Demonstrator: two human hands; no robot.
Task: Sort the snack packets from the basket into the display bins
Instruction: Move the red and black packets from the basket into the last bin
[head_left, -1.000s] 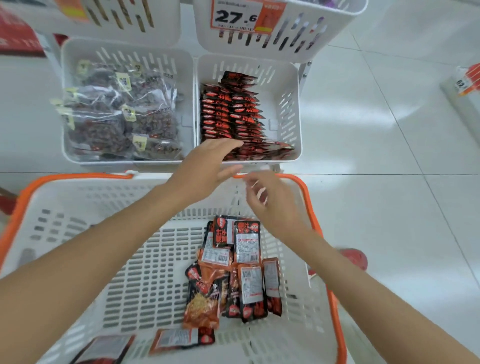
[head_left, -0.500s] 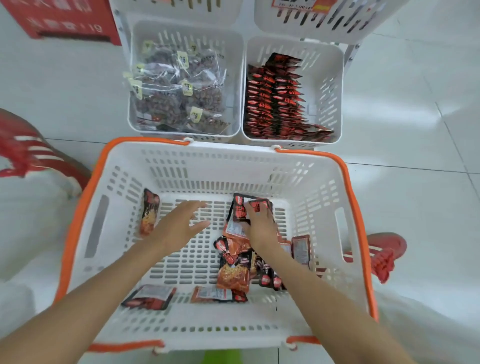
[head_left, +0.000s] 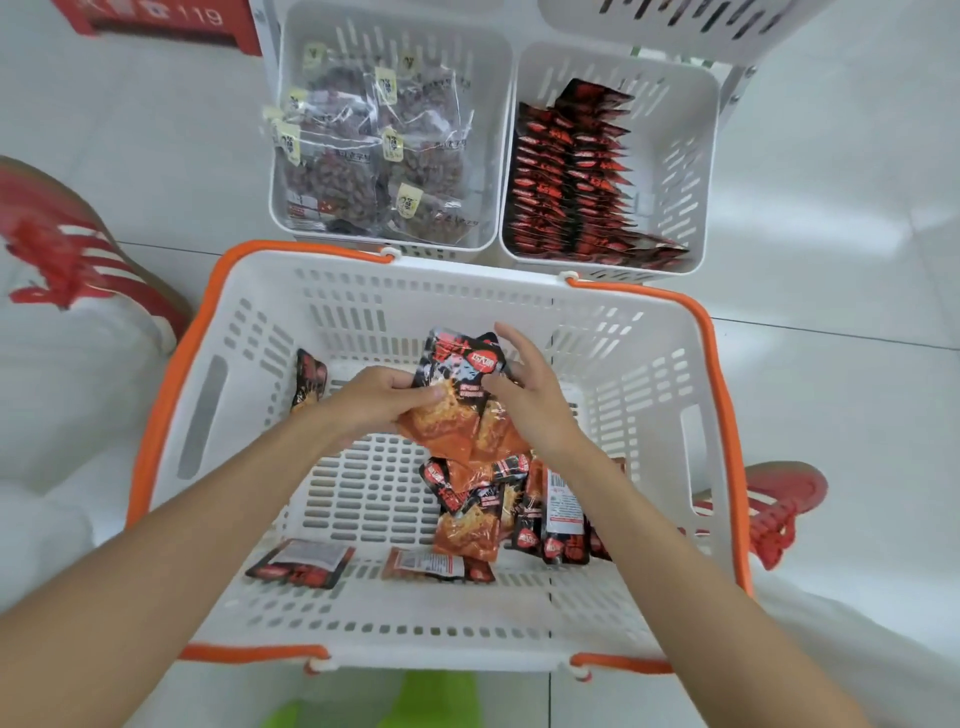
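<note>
Both hands are closed on one bunch of small red-orange and black foil snack packets (head_left: 460, 400). The left hand (head_left: 376, 402) curls its fingers round the left edge. The right hand (head_left: 527, 402) pinches the right side with the thumb in front, and its index finger stands free.

The bunch is held up over the middle of the white slotted plastic basket with orange rim (head_left: 415, 644), a little toward its far wall. I judge these packets light, soft and slippery, so they can slide out from one another. It is better to press across the flat faces, close to the sealed ends.

More loose packets (head_left: 467, 519) lie on the basket floor, some by its near wall and one against its left wall. Beyond the basket's far right corner stands the white display bin of matching red-black packets (head_left: 696, 156). Beyond the middle of its far rim is the white display bin of clear bags (head_left: 467, 47).
</note>
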